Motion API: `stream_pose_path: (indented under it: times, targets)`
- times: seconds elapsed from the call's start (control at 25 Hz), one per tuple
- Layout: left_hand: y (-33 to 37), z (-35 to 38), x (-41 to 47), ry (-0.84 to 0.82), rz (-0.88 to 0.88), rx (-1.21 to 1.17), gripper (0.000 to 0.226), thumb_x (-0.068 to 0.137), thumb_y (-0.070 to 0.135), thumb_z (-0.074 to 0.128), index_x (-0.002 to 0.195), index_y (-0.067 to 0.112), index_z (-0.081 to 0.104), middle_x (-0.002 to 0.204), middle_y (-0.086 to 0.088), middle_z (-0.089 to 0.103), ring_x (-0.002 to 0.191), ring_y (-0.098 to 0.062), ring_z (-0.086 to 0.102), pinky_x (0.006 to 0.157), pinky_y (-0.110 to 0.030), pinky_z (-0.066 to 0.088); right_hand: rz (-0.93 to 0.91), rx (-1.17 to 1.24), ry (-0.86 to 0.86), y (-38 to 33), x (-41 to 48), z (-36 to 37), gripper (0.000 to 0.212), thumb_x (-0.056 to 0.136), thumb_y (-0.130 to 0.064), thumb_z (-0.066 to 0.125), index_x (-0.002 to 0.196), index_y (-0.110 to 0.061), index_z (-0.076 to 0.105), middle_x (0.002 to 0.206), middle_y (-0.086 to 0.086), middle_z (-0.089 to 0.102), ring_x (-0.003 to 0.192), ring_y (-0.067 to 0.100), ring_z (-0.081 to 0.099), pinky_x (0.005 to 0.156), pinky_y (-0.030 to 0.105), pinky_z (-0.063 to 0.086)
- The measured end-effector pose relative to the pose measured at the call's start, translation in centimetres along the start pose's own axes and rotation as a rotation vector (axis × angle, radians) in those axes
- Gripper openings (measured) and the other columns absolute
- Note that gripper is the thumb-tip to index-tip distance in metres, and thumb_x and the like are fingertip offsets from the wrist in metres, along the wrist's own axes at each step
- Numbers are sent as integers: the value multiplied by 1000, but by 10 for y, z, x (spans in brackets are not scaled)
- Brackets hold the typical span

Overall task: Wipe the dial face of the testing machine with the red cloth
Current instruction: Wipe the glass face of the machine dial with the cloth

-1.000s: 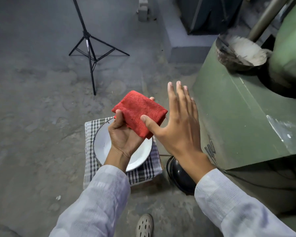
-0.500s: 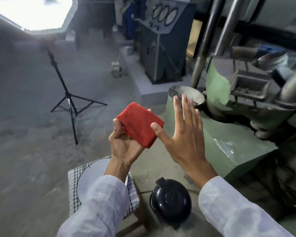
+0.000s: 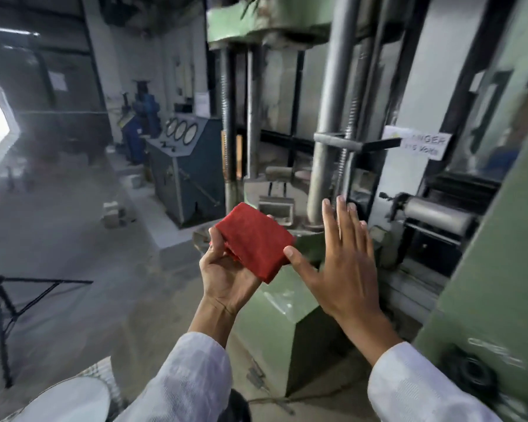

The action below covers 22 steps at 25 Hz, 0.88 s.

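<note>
A folded red cloth (image 3: 254, 241) is held up at chest height in my left hand (image 3: 226, 274), palm up, fingers curled under it. My right hand (image 3: 336, 263) is flat and spread beside the cloth, its thumb tip touching the cloth's right edge, holding nothing. Far back on the left stands a dark blue console with three round white dial faces (image 3: 181, 131) on its sloped top. A tall green testing machine (image 3: 287, 303) with steel columns rises right in front of me. No dial on the green machine shows in this view.
A green cabinet wall (image 3: 485, 284) fills the right edge, with a roller unit (image 3: 436, 213) behind it. A black tripod (image 3: 0, 303) stands at the left under a bright lamp. A white plate (image 3: 70, 400) sits at the bottom left. A danger sign (image 3: 418, 141) hangs on the wall.
The view has swung up from the floor to the machines. Both hands keep the same pose, cloth in the left, right hand flat beside it. The plate and black helmet dropped toward the bottom edge.
</note>
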State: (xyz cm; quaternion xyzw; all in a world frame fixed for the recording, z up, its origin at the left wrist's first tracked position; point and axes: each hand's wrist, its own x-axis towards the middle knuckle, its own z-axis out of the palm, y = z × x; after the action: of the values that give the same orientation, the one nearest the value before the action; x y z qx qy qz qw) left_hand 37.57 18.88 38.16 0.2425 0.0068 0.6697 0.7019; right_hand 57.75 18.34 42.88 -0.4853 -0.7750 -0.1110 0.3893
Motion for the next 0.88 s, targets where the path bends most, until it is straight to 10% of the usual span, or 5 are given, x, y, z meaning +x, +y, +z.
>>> stream_pose_path:
  times: [0.64, 0.88]
  targets:
    - [-376, 238, 117, -180, -289, -72, 84, 88, 56, 67, 154, 9, 48, 159, -17, 49, 148, -36, 46, 126, -62, 26, 394, -452, 311, 330, -97, -315, 98, 94, -80, 34, 169, -17, 23, 177, 12, 21, 165, 31, 19, 132, 54, 22]
    - [-497, 293, 181, 83, -174, 125, 34, 97, 53, 57, 86, 23, 69, 82, 0, 63, 76, -22, 62, 77, -36, 50, 508, -591, 395, 429, -115, -364, 100, 94, -80, 39, 168, -14, 24, 177, 14, 22, 165, 33, 20, 133, 52, 21]
